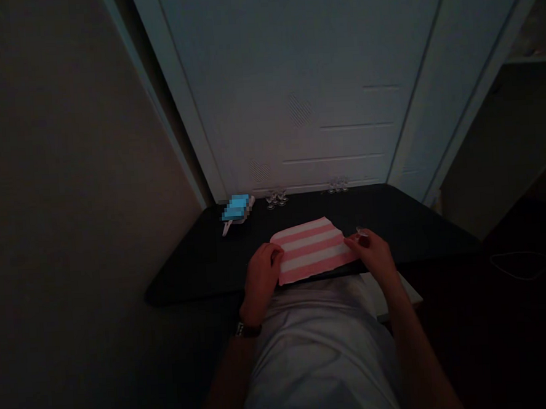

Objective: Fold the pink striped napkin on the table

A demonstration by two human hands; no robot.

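A folded cloth with pink and white stripes lies on a dark table near its front edge. My left hand grips the cloth's left edge with curled fingers. My right hand pinches the cloth's right edge. A watch sits on my left wrist. The room is dim.
A blue pixelated object lies at the table's back left. Small clear items and a second cluster of clear items stand along the back edge by a white door. A wall is at left. A cable lies at right.
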